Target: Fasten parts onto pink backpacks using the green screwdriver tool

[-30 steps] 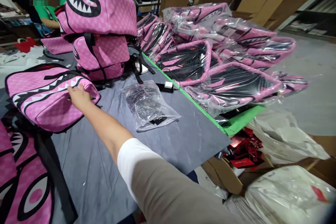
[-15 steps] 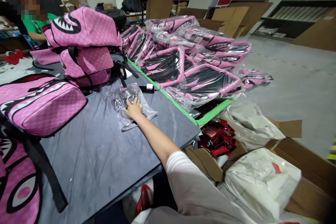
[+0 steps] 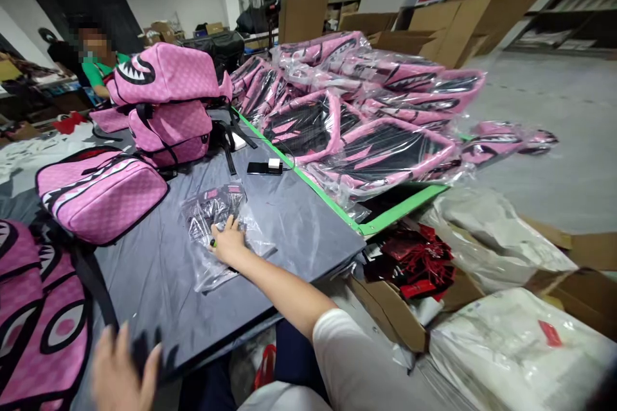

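Observation:
My right hand [image 3: 227, 241] lies on a clear plastic bag [image 3: 212, 273] on the grey-covered table, fingers curled against the film. Black straps and pink patches show inside the bag. A small green-and-black item [image 3: 213, 243] pokes out beside my fingers; its kind is hidden. Low in the view, my left hand [image 3: 123, 372] is blurred by motion, its fingers apart and holding nothing. Left of it lie pink shark-face backpacks [image 3: 62, 327] with black straps. Farther up, another pink checked backpack [image 3: 103, 196] rests on its side.
Stacked pink backpacks [image 3: 168, 74] stand at the back. A black phone [image 3: 258, 169] lies near the green table edge [image 3: 322, 194]. Beyond it are bagged backpacks [image 3: 385, 148]. Red tags [image 3: 419, 260] fill a carton at right, beside a white sack [image 3: 511, 340]. A person in green [image 3: 94, 70] is behind.
My right hand has drawn the plastic bag nearer to me and to the left, away from the phone. My left hand has come into view at the bottom left.

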`<state>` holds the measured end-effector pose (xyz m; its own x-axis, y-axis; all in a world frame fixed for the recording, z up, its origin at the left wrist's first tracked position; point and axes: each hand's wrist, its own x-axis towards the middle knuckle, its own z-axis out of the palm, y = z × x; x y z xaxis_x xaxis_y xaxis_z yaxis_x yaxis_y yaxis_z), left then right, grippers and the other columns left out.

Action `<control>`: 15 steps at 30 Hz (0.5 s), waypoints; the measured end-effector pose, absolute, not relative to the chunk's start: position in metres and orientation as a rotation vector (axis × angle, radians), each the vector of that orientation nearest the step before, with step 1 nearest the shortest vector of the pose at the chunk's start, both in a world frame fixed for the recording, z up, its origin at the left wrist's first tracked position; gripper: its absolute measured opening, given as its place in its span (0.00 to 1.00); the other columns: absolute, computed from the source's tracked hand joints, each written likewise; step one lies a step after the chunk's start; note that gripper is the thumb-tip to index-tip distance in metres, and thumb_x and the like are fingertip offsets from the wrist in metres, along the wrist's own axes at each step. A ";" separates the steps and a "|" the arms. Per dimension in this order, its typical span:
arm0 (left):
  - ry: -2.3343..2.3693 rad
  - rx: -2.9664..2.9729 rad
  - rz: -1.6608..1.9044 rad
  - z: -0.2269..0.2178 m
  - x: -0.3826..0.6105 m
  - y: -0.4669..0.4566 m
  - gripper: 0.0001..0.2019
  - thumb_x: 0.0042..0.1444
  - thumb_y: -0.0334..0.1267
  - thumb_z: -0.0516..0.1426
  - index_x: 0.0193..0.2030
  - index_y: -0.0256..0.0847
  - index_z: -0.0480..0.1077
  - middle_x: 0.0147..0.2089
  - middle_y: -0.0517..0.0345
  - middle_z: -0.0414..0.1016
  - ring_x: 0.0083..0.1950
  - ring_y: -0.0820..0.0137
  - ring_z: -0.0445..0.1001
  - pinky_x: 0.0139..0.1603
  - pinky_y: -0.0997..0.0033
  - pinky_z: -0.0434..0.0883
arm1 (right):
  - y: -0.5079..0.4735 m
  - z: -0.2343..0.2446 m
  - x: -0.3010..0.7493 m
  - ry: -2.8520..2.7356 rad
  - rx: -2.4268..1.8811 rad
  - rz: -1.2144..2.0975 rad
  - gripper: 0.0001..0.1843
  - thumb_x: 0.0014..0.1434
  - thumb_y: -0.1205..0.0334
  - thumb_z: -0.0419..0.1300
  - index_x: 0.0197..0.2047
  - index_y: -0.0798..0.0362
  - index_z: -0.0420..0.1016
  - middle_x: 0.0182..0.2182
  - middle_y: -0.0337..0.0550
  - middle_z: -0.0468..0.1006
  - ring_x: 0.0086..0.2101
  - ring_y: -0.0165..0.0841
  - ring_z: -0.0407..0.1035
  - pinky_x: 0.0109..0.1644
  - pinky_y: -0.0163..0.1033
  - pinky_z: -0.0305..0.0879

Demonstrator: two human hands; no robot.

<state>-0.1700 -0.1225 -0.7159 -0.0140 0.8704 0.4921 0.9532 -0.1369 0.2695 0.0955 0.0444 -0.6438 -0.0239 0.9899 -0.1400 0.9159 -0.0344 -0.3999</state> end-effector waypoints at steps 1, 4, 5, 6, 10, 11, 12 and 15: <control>-1.899 -2.172 -0.898 -0.722 -0.153 -0.102 0.38 0.66 0.60 0.44 0.72 0.31 0.53 0.75 0.30 0.47 0.76 0.44 0.50 0.71 0.38 0.57 | 0.045 -0.637 0.098 -2.062 -2.009 0.611 0.32 0.63 0.44 0.60 0.67 0.46 0.66 0.70 0.63 0.59 0.64 0.57 0.62 0.58 0.60 0.65; -1.967 -2.337 -0.942 -0.734 -0.107 -0.029 0.35 0.68 0.55 0.42 0.74 0.34 0.50 0.76 0.35 0.50 0.77 0.49 0.50 0.72 0.42 0.57 | 0.064 -0.614 0.133 -2.072 -1.902 0.542 0.26 0.70 0.43 0.48 0.66 0.41 0.67 0.59 0.47 0.76 0.57 0.42 0.72 0.57 0.44 0.68; -2.037 -2.325 -0.959 -0.736 -0.096 -0.006 0.35 0.68 0.55 0.41 0.74 0.33 0.50 0.76 0.35 0.50 0.77 0.49 0.50 0.72 0.42 0.56 | 0.077 -0.606 0.152 -2.033 -1.907 0.459 0.26 0.72 0.45 0.44 0.68 0.41 0.64 0.59 0.45 0.76 0.57 0.39 0.71 0.58 0.42 0.67; -2.093 -2.316 -0.945 -0.738 -0.087 0.014 0.36 0.68 0.55 0.40 0.74 0.30 0.51 0.76 0.34 0.51 0.77 0.48 0.50 0.72 0.41 0.55 | 0.092 -0.599 0.173 -1.959 -1.931 0.322 0.27 0.73 0.47 0.41 0.69 0.43 0.63 0.59 0.45 0.76 0.57 0.38 0.71 0.58 0.41 0.67; -2.092 -2.309 -0.763 -0.753 -0.077 0.054 0.38 0.67 0.57 0.40 0.69 0.24 0.60 0.74 0.31 0.54 0.77 0.46 0.49 0.74 0.40 0.50 | 0.165 -0.587 0.255 -1.859 -2.337 -0.141 0.32 0.70 0.57 0.52 0.74 0.49 0.50 0.68 0.57 0.62 0.63 0.45 0.62 0.63 0.48 0.62; -2.069 -2.301 -0.737 -0.756 -0.077 0.055 0.38 0.67 0.57 0.40 0.68 0.23 0.61 0.74 0.31 0.54 0.77 0.46 0.49 0.74 0.40 0.49 | 0.184 -0.589 0.271 -1.880 -2.385 -0.152 0.37 0.68 0.56 0.56 0.75 0.49 0.47 0.71 0.59 0.55 0.67 0.48 0.56 0.66 0.52 0.58; -2.053 -2.292 -0.723 -0.760 -0.078 0.055 0.38 0.67 0.57 0.41 0.68 0.24 0.61 0.75 0.32 0.54 0.77 0.47 0.49 0.74 0.41 0.50 | 0.202 -0.592 0.284 -1.913 -2.422 -0.138 0.41 0.66 0.55 0.59 0.76 0.48 0.45 0.73 0.60 0.50 0.69 0.50 0.50 0.68 0.56 0.53; -2.032 -2.277 -0.697 -0.764 -0.078 0.050 0.37 0.67 0.57 0.41 0.69 0.26 0.61 0.75 0.35 0.54 0.76 0.48 0.50 0.73 0.42 0.51 | 0.248 -0.604 0.310 -2.006 -2.510 -0.021 0.44 0.64 0.49 0.63 0.75 0.47 0.47 0.73 0.60 0.48 0.71 0.53 0.44 0.69 0.62 0.48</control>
<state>-0.0779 0.0501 -0.7637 0.0581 0.9417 0.3314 0.9468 -0.1572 0.2807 0.3100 0.2476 -0.6036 0.2213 0.9746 -0.0344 0.9737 -0.2188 0.0642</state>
